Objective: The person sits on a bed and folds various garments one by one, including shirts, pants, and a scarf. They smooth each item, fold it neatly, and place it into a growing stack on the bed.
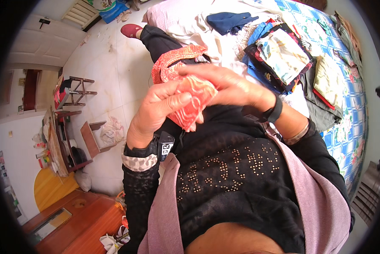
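Observation:
A coral-orange cloth with a wavy pale pattern (pixel 193 104) is bunched between my hands above my lap. My left hand (pixel 156 106) grips it, thumb on top and fingertips showing beneath its lower edge. My right hand (pixel 237 87) is blurred and reaches over the cloth from the other side, with its fingers stretched across the top. Whether these fingers pinch the fabric cannot be made out. A looser part of the same cloth (pixel 177 57) trails beyond my hands over my dark-trousered leg (pixel 159 39).
To the right, a bed with a blue checked floral sheet (pixel 345 133) holds a pile of folded clothes (pixel 282 57), a pale yellow folded garment (pixel 329 81) and a navy garment (pixel 231 22). Wooden stools (pixel 80 90) stand on the tiled floor (pixel 107 76) at left. A wooden cabinet (pixel 78 219) is at lower left.

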The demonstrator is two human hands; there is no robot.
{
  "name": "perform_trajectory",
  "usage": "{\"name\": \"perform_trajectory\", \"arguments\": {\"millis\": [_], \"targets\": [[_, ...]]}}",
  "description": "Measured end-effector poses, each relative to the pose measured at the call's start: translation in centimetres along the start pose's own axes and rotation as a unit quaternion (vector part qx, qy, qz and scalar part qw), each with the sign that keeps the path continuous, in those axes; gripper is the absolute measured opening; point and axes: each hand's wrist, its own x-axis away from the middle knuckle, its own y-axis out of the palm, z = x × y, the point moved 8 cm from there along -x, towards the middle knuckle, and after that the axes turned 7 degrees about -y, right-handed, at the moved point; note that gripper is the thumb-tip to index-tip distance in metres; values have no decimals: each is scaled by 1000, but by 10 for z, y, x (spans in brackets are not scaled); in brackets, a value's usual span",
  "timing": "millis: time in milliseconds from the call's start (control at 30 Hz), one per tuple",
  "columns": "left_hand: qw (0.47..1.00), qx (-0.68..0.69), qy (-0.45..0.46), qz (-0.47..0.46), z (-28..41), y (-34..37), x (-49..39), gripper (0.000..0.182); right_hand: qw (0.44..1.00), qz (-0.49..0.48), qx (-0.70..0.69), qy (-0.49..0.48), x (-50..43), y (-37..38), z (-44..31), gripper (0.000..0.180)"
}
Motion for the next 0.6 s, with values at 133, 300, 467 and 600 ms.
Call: {"name": "perform_trajectory", "arguments": {"millis": [133, 300, 467, 600], "targets": [[998, -37, 38, 19, 7, -5, 40, 29, 996, -35, 84, 25, -15, 17, 22, 40], [779, -318, 360, 403, 48, -46, 160, 29, 965, 137, 147, 171, 16, -32, 82, 30], [838, -162, 338, -397, 119, -13, 184, 21, 924, 259, 225, 171, 34, -83, 103, 27], [817, 8, 481, -319, 150, -23, 231, 21, 892, 361, 226, 149, 44, -139, 101, 30]]}}
